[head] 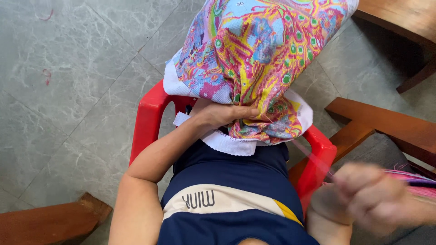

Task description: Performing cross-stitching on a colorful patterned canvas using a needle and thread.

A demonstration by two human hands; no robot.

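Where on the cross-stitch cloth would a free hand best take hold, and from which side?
Probably the white unstitched border along the lower edge of the cross-stitch cloth, from below. It hangs free over the lap, flat enough to pinch. The left hand already grips the gathered middle; the blurred right hand pulls pink thread.

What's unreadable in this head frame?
- Right hand: motion-blurred; its grip on the pink thread and any needle can't be made out.
- Cross-stitch fabric: its top is cut off by the frame edge.
- Left hand: fingertips are hidden in the fabric folds.
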